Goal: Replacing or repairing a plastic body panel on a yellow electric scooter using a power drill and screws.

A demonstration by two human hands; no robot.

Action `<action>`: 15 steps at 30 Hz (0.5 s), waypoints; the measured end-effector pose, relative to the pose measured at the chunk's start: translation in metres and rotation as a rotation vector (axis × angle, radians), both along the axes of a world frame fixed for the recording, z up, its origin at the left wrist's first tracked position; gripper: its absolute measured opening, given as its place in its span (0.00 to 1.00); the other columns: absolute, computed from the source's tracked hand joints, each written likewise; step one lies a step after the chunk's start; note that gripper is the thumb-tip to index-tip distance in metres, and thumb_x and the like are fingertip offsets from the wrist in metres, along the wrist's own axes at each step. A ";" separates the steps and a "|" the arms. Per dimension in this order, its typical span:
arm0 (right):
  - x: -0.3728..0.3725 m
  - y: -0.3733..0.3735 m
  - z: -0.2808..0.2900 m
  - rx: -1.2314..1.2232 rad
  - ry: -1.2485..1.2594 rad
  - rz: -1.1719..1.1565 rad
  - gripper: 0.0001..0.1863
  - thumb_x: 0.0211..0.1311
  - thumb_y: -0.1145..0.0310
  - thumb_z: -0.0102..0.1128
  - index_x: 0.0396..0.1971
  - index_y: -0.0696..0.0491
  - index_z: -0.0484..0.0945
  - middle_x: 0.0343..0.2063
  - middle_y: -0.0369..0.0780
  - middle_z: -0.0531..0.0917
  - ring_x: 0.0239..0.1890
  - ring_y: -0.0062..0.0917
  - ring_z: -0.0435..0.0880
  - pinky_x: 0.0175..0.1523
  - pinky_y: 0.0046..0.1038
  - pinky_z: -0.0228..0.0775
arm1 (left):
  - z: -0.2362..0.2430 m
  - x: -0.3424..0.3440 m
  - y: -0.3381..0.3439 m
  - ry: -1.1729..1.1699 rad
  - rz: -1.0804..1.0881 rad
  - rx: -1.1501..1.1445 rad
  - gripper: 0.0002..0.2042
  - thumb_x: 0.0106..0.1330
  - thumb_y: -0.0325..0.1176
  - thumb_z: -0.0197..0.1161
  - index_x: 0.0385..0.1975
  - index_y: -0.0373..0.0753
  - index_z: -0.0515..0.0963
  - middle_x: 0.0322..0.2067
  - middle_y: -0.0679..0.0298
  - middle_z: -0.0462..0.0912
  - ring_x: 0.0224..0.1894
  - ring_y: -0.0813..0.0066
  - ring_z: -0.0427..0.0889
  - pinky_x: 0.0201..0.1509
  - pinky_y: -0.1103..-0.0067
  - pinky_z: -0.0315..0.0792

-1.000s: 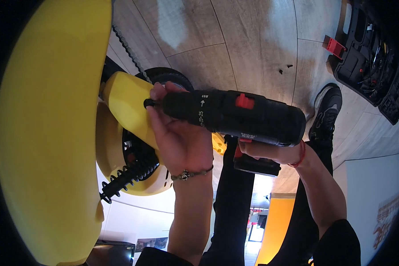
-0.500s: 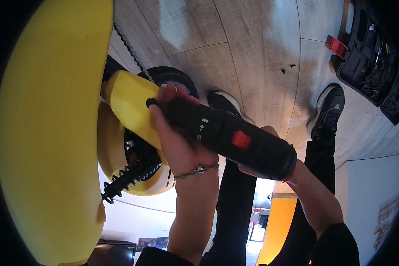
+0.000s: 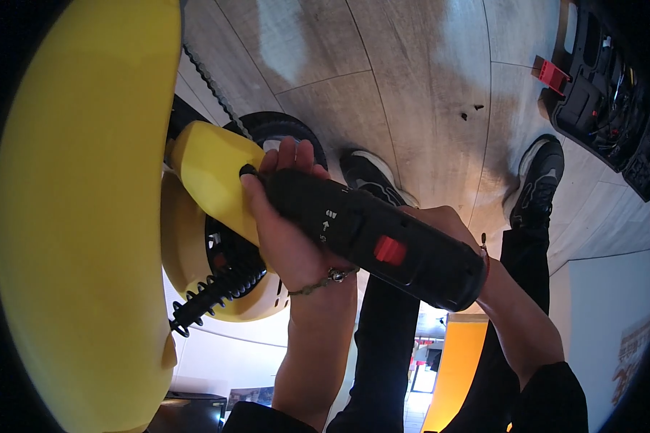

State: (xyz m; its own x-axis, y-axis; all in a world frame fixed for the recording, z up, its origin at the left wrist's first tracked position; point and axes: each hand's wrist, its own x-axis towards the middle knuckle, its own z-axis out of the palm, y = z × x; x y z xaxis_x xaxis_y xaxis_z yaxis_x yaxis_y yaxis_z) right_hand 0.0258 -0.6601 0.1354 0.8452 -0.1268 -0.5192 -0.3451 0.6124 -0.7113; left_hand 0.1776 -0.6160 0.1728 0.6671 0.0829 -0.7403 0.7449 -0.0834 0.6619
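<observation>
A black cordless drill with a red switch lies diagonally across my hands, its nose at a small black fitting on a yellow curved part. My left hand cups round the drill's front, thumb beside that fitting and fingertips curled above; what it grips is hidden by the drill. My right hand is closed on the drill's handle, mostly behind its body. A large yellow body panel fills the left side. Below the smaller part is a black coil-spring shock; a chain runs above it.
A black tyre lies behind the yellow part. An open tool case with a red latch is on the wooden floor at the upper right, with small black pieces nearby. My shoes and legs are below.
The drill has tilted, its rear end swinging down toward me while the nose stays at the fitting. My right hand went with it, and my left shoe has come into view.
</observation>
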 end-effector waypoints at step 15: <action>-0.011 0.007 -0.014 -0.418 -0.304 -0.143 0.16 0.45 0.63 0.70 0.35 0.51 0.77 0.30 0.36 0.80 0.32 0.27 0.80 0.43 0.29 0.69 | 0.010 -0.003 0.012 0.022 -0.063 -0.073 0.21 0.71 0.45 0.36 0.54 0.36 0.65 0.51 0.58 0.73 0.55 0.67 0.71 0.60 0.69 0.65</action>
State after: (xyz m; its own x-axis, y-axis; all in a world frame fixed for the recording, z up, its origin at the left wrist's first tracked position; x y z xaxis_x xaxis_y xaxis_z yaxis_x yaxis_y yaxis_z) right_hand 0.0151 -0.6528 0.1210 0.9088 -0.3951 -0.1340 -0.0192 0.2813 -0.9594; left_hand 0.1744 -0.6043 0.1827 0.6527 -0.0136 -0.7575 0.7543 -0.0825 0.6513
